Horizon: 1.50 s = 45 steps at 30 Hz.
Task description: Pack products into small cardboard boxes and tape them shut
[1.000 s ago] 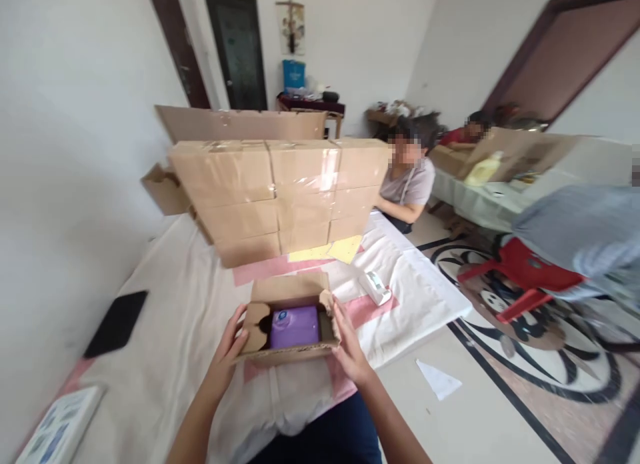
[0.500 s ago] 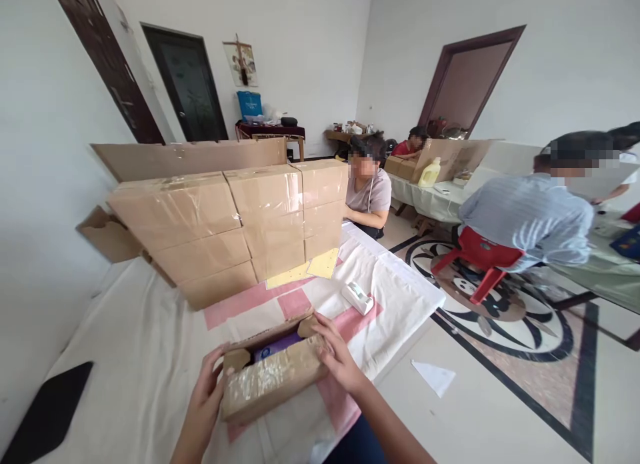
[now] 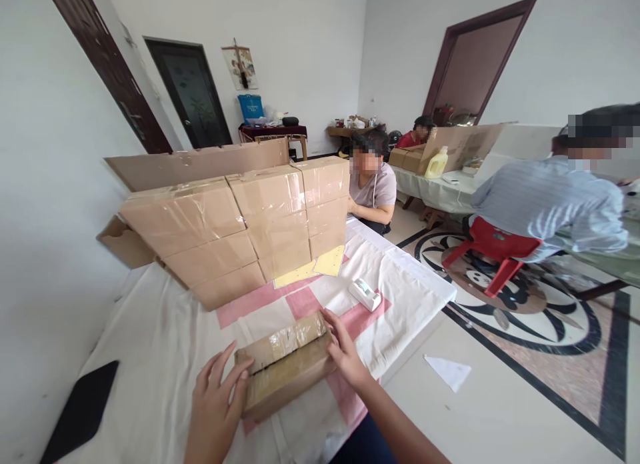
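Observation:
A small cardboard box (image 3: 287, 367) with clear tape on its flaps lies on the cloth-covered table in front of me. Its two long top flaps are folded down, with a narrow dark gap between them, and the contents are hidden. My left hand (image 3: 217, 397) is at the box's left end, fingers spread, with the index finger and thumb touching its top edge. Around the right end, my right hand (image 3: 347, 354) has its fingers bent over the corner. Beyond the right hand sits a white tape dispenser-like object (image 3: 365, 295), whose kind I cannot make out.
Stacked taped cartons (image 3: 225, 231) form a wall across the table, with yellow sheets (image 3: 313, 267) at their foot. A black flat object (image 3: 83, 411) lies at left. One person (image 3: 373, 191) crouches beyond the table; another sits on a red chair (image 3: 493, 251) at right.
The box's flaps have come down over the opening, hiding the purple item seen inside. My left hand has loosened and its fingers have spread. The view has shifted slightly.

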{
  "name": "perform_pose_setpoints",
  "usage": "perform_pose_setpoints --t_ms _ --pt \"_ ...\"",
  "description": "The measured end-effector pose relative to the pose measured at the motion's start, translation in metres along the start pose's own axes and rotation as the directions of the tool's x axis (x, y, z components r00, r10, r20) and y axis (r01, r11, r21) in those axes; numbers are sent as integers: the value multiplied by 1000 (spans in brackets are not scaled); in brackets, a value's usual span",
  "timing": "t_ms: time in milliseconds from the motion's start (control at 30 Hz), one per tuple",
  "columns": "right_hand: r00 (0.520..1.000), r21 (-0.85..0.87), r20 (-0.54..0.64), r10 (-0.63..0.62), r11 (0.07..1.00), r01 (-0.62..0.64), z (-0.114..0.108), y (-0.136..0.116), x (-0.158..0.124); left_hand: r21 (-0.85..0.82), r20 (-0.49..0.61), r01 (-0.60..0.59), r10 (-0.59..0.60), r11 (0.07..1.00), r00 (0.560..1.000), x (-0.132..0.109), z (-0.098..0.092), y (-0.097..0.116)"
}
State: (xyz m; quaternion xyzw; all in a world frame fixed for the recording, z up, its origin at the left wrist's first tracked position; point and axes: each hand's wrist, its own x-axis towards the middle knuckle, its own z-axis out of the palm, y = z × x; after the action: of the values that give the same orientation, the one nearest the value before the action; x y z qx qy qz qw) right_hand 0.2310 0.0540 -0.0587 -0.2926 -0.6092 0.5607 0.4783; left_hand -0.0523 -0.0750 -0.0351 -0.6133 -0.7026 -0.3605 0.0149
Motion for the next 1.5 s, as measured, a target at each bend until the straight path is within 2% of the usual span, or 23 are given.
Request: perform_pose_setpoints --t_ms 33,100,167,200,267,333,433,500,567,667,733,833,867,900,967,1033,1133,1200,1267,1333,1500 --pt "1000 -7 -11 3 1000 -3 1 -1 1 111 3 -110 111 988 994 1 -5 9" --pt "999 -41 -29 24 999 -25 3 -5 1 260 67 -312 305 914 950 3 -10 29" --pt "998 -91 -51 33 995 -37 1 -11 0 334 126 -440 423 834 897 2 -6 44" --pt "997 -116 -72 29 993 -37 -2 -15 -1 358 139 -465 447 809 884 1 -2 49" --pt "987 -165 -156 22 985 -48 -15 -21 -2 385 149 -473 452 792 879 -2 5 53" --pt "957 -206 -290 25 975 -88 -37 -25 -2 401 149 -448 426 799 892 -5 11 53" --pt "869 -247 -494 35 952 -179 -80 -27 -2 413 121 -394 379 821 918 -5 13 54" --pt "809 -279 -587 40 928 -249 -110 -27 -2 411 94 -363 358 836 929 -2 13 57" --pt "781 -334 -622 55 883 -328 -137 -28 0 403 75 -348 349 846 934 4 12 63" --pt "806 -449 -581 115 781 -435 -165 -30 13 417 36 -293 307 861 951 11 12 77" --pt "823 -507 -545 158 721 -473 -174 -29 30 425 -68 -266 324 865 944 13 20 92" --pt "841 -578 -499 212 641 -504 -176 -27 64 299 -213 -381 450 875 867 14 55 125" --pt "844 -606 -480 239 605 -516 -176 -26 75 228 -220 -438 484 870 847 17 74 138" --pt "846 -634 -461 270 567 -526 -175 -26 86 163 -202 -466 492 870 847 22 95 151" --pt "843 -686 -425 330 490 -538 -173 -26 103 80 -104 -437 443 896 890 39 141 177" --pt "835 -730 -399 380 419 -539 -170 -28 114 34 32 -354 353 935 935 63 188 198" --pt "819 -775 -385 427 333 -537 -168 -31 120 -41 150 -307 310 951 939 92 248 212" --pt "806 -791 -388 447 287 -540 -167 -33 120 -89 166 -276 288 957 943 100 276 210" --pt "795 -802 -393 463 250 -542 -167 -33 119 -145 159 -224 246 964 956 100 294 203" --pt "784 -812 -388 484 222 -539 -167 -31 119 -190 158 -175 206 966 966 97 302 196" --pt "740 -816 -369 562 186 -548 -167 -29 125 -209 178 -124 162 970 971 97 301 193"
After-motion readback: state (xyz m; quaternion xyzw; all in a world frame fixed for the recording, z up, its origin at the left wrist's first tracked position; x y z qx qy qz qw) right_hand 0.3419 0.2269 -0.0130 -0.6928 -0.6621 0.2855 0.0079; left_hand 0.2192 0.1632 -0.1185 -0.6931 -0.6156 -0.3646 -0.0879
